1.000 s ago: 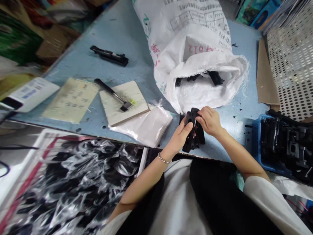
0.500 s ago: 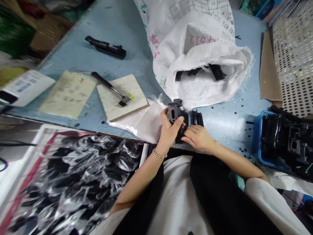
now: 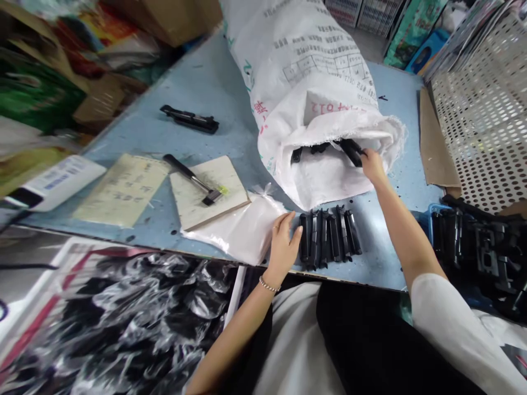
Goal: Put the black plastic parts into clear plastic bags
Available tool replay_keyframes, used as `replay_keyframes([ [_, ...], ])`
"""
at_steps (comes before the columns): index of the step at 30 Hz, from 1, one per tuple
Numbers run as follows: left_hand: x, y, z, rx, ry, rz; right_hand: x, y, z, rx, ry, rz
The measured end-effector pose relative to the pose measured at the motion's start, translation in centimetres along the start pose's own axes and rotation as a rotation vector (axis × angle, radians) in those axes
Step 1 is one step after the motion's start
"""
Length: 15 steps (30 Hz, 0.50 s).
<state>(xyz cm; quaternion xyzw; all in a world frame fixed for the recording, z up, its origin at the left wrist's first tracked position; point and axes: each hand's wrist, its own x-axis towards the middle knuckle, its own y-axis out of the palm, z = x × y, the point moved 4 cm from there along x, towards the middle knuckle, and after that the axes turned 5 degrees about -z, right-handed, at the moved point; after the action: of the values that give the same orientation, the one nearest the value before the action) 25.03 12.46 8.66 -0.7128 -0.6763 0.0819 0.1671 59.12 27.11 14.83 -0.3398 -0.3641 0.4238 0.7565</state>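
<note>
My right hand (image 3: 374,166) is closed on a long black plastic part (image 3: 351,152) at the mouth of a white woven sack (image 3: 317,93). More black pieces show inside the sack's opening. My left hand (image 3: 284,244) rests with fingers apart between a stack of clear plastic bags (image 3: 242,230) and a row of black plastic parts (image 3: 324,237). Its fingertips are close to the leftmost part in that row; whether they touch it I cannot tell. Several parts stand side by side there, near the table's front edge.
A hammer (image 3: 193,180) lies on a pale board (image 3: 193,211), beside a handwritten sheet (image 3: 123,189). Another black part (image 3: 189,119) lies farther back. At right are a blue basket of black parts (image 3: 489,252) and a perforated panel (image 3: 473,109). Bagged black pieces (image 3: 144,318) fill a crate at lower left.
My right hand has moved from the table edge to the sack's mouth and taken hold of a black part. My left hand has let go of its black part. The row now shows fully.
</note>
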Motion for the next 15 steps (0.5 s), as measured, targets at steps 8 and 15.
replay_keyframes([
  [8, 2.5, 3.8, -5.1, -0.810, -0.332, 0.124, -21.9, -4.6, 8.0, 0.208, -0.543, 0.141],
  [15, 0.3, 2.7, -7.3, -0.833, -0.554, 0.406, -18.6, -3.8, 9.1, 0.094, -0.559, 0.044],
])
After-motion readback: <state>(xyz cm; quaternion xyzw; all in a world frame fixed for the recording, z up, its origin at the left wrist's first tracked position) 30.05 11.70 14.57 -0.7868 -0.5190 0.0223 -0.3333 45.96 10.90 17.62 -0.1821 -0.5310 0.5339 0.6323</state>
